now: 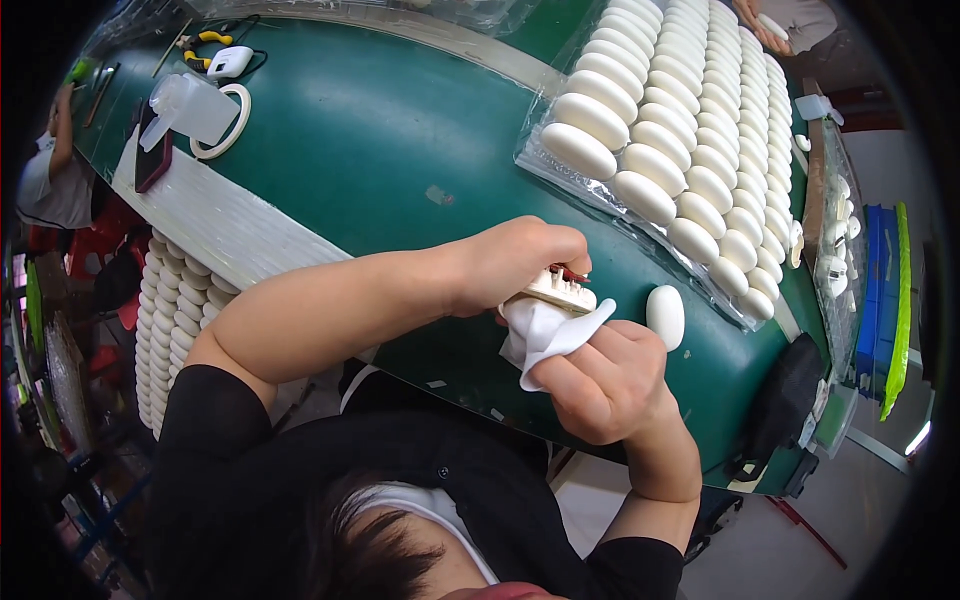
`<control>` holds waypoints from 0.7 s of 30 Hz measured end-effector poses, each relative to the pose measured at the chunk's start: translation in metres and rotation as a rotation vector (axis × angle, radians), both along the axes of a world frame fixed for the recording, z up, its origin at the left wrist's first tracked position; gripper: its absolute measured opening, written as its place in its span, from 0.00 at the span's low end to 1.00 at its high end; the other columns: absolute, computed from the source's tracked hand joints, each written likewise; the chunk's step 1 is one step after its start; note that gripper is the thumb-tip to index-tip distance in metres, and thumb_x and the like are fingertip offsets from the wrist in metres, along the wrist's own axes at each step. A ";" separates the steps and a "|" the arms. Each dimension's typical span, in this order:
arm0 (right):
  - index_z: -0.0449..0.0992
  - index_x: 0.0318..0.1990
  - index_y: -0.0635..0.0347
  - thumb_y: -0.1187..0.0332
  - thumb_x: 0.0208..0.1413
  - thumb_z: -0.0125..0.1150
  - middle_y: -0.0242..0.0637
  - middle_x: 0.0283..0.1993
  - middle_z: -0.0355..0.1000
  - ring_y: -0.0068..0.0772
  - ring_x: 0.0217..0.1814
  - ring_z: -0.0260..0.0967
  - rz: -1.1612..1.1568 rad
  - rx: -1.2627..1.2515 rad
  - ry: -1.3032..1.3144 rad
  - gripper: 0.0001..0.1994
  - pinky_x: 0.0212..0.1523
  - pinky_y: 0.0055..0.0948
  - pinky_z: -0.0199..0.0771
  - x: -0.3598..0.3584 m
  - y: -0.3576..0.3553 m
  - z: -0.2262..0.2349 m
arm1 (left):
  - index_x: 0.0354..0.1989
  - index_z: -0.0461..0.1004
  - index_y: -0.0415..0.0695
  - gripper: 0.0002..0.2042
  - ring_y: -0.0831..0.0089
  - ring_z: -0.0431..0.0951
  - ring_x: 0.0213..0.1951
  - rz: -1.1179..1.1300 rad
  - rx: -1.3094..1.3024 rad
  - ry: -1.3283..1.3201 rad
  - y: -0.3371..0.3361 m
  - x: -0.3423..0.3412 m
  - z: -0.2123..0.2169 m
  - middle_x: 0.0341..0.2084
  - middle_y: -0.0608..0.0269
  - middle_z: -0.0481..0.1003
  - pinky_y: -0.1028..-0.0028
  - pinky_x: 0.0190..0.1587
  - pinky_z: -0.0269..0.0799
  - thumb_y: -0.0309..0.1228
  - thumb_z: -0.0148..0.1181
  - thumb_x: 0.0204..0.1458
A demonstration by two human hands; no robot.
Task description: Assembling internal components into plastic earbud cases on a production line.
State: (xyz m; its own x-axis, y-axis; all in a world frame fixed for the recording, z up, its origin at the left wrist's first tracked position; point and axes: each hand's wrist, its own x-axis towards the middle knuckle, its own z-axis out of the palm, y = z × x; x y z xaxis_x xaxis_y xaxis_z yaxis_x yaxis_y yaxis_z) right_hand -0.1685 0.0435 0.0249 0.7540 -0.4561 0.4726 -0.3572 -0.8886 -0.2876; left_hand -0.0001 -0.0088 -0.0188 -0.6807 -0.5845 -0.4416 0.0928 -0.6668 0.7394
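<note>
Over the dark green worktop (380, 150) the two hands meet just in front of its near edge. The left hand (515, 262) is curled shut, fingers folded down over a small cream plastic part with a row of ribs or teeth (560, 291), which it pinches from above; a bit of red shows at the part's far end, too small to tell what it is. The right hand (605, 380) is closed from below around a crumpled white cloth (545, 335), thumb and fingers bunched on it, and the cloth lies pressed against the underside of the ribbed part.

Just right of the cloth a single smooth white oval piece (665, 316) lies on the worktop, close to the right hand's knuckles but apart from them. Beyond it, toward the far right of the worktop, a clear plastic tray (535, 160) holds many rows of the same white oval pieces (680, 120). On the worktop's far left stand a white ring (237, 125), a translucent bottle (190, 105) and a dark flat phone-like slab (153, 160). Left of the person's left forearm, below the worktop's edge, more rows of white ovals (170, 310) are stacked
</note>
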 end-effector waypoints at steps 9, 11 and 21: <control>0.72 0.31 0.55 0.65 0.39 0.63 0.28 0.26 0.71 0.25 0.21 0.66 -0.006 -0.002 -0.023 0.10 0.20 0.21 0.63 -0.001 0.000 0.002 | 0.23 0.73 0.41 0.12 0.76 0.69 0.21 0.045 0.054 0.012 -0.001 0.004 0.011 0.20 0.63 0.71 0.73 0.23 0.63 0.38 0.51 0.48; 0.72 0.31 0.55 0.65 0.39 0.63 0.28 0.26 0.71 0.25 0.22 0.67 -0.002 -0.015 -0.012 0.10 0.20 0.21 0.64 -0.004 -0.001 0.001 | 0.19 0.73 0.40 0.12 0.79 0.69 0.23 0.050 0.088 0.018 -0.002 0.005 0.016 0.19 0.65 0.71 0.76 0.29 0.63 0.34 0.52 0.48; 0.72 0.35 0.56 0.66 0.40 0.62 0.28 0.25 0.69 0.25 0.21 0.66 -0.027 -0.008 -0.011 0.12 0.20 0.23 0.62 0.002 0.000 -0.005 | 0.22 0.73 0.41 0.13 0.76 0.69 0.22 0.060 0.017 -0.023 -0.001 0.003 0.010 0.20 0.64 0.71 0.73 0.24 0.63 0.38 0.51 0.48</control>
State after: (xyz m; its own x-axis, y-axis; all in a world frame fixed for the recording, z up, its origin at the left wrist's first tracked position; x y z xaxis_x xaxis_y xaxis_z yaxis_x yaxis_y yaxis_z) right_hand -0.1662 0.0438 0.0195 0.7363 -0.4724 0.4844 -0.3778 -0.8810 -0.2850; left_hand 0.0026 -0.0094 -0.0093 -0.6340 -0.6160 -0.4675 0.1159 -0.6734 0.7301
